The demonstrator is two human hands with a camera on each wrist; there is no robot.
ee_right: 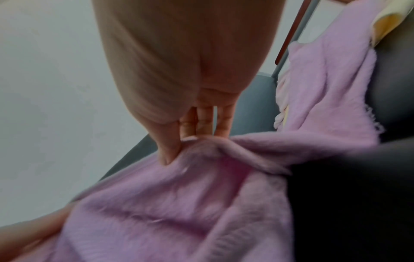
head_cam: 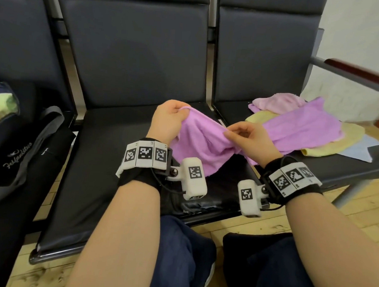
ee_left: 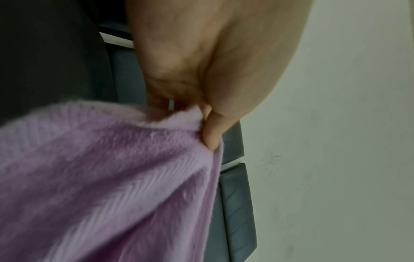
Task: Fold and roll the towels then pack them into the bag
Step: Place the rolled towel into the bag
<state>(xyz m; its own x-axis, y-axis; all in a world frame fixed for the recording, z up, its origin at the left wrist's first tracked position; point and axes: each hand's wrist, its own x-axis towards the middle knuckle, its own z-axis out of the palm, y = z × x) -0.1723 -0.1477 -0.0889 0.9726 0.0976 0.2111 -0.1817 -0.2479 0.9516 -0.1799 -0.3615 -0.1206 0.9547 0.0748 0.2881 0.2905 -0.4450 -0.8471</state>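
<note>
From the head camera, the left hand (head_cam: pixel 170 118) pinches the top edge of a purple towel (head_cam: pixel 206 142) above the middle seat (head_cam: pixel 108 161), and the right hand (head_cam: pixel 248 137) pinches the same edge just beside it. The towel trails right onto a pile of towels (head_cam: pixel 329 139) on the next seat. Bare seat lies left of the hands; the bag (head_cam: pixel 11 134) sits at far left, open.

Left wrist: thumb and fingers (ee_left: pixel 212 136) clamp the towel's hem.

Right wrist: fingers (ee_right: pixel 170 148) nip a bunched fold; blurred.
</note>
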